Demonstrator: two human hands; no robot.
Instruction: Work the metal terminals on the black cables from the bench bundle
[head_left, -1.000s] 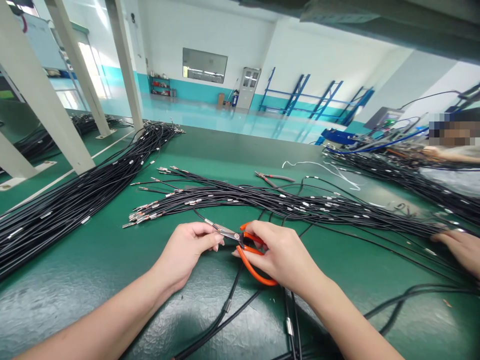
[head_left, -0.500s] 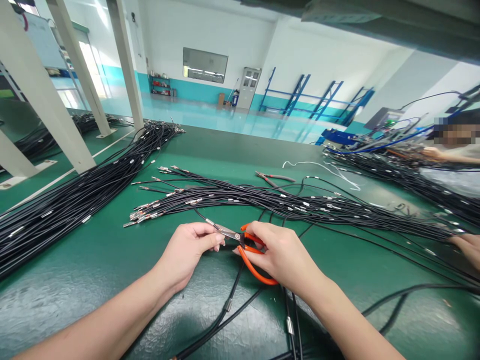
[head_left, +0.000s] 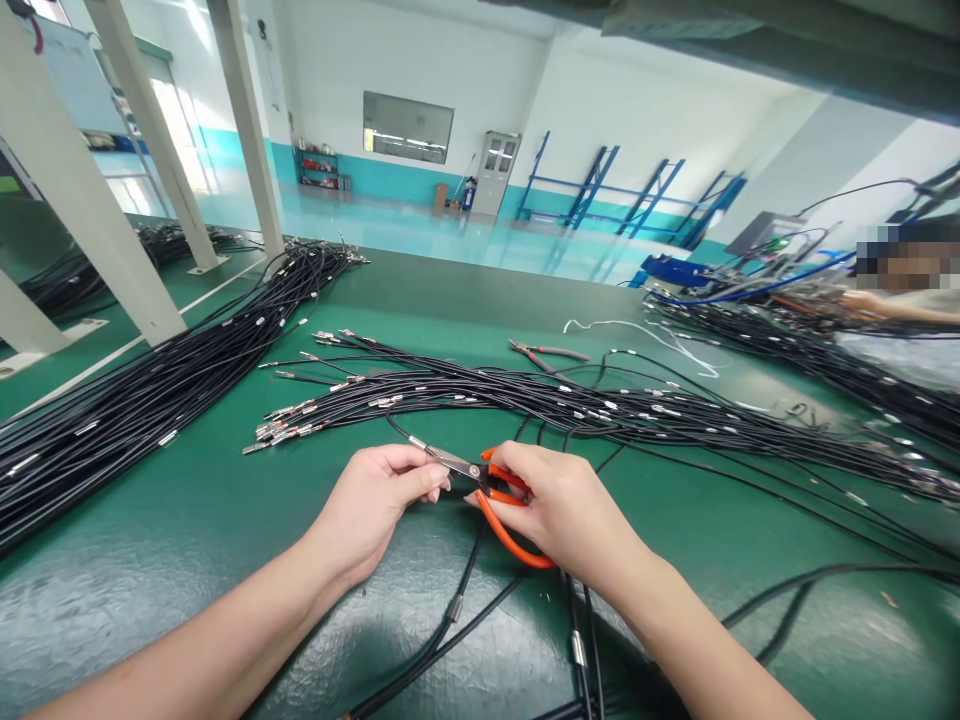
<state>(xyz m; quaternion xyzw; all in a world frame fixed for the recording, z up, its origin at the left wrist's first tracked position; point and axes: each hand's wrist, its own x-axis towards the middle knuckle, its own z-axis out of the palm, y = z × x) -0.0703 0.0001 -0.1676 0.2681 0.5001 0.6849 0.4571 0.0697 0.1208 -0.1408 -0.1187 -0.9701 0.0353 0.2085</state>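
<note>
My right hand (head_left: 570, 500) grips a pair of scissors (head_left: 510, 540) by its orange handles, blades pointing left. My left hand (head_left: 367, 505) is closed in a pinch on a thin black cable (head_left: 397, 430), just below a small pale sleeve (head_left: 417, 442) on it. The scissor blades (head_left: 454, 461) reach to my left fingertips and lie against the cable; whether they bite into it I cannot tell. Beyond my hands lies a bundle of black cables (head_left: 480, 390) with metal terminals at its left end. More black cables (head_left: 474, 565) hang below the scissors toward me.
A thick cable bundle (head_left: 187, 375) runs along the left of the green table (head_left: 262, 560), beside pale metal posts (head_left: 127, 200). Red-handled pliers (head_left: 555, 352) and a white string (head_left: 637, 325) lie behind the middle bundle. Another person (head_left: 911, 270) works at the far right, beside more cables.
Another person's hand at the right edge, on the end of the middle bundle, has gone from view. My hands and the scissors hold nearly the same position.
</note>
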